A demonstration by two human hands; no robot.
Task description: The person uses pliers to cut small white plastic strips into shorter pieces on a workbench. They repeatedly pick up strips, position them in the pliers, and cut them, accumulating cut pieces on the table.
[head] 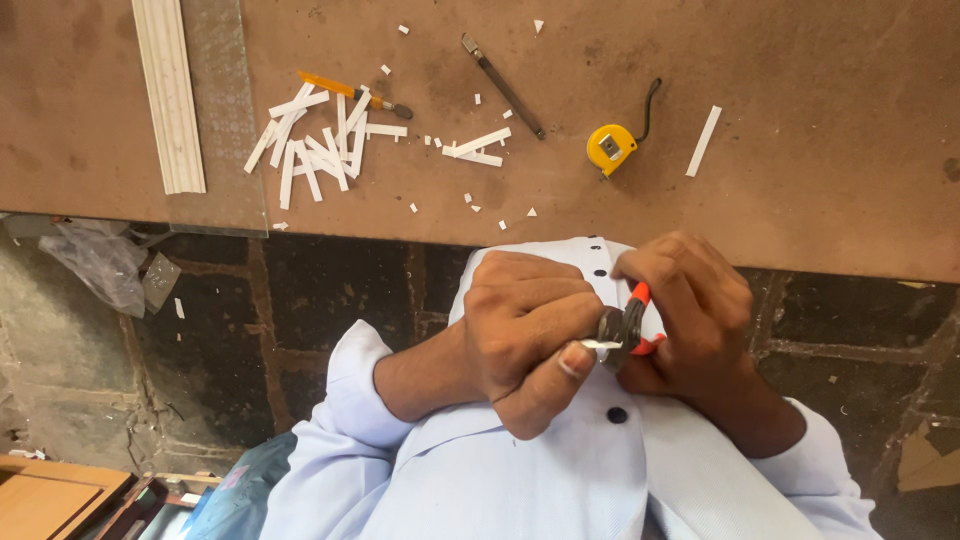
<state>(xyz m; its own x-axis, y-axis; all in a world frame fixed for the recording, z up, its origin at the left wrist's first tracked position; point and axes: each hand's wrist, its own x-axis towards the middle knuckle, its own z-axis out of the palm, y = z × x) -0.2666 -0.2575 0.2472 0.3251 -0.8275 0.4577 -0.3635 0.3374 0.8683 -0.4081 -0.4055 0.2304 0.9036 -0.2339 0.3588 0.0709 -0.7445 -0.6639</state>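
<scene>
Both hands together: R hand (690, 310) clamped on red-handled pliers (622, 328), L hand (530, 335) pinching white strip (600, 345), axis left-right, into plier nose.

Soft, even daylight fills the view, bright on the brown board tabletop (820, 200) toward twelve o'clock and dimmer over the dark stone floor (320, 290) below it. Shadows are short and faint: the yellow round tape measure (610, 147) casts only a thin one. The pale blue cotton shirt (560, 470) is nearly washed out at six o'clock. Focus is sharp at the centre, softer toward the seven o'clock corner. No glare shows.
</scene>
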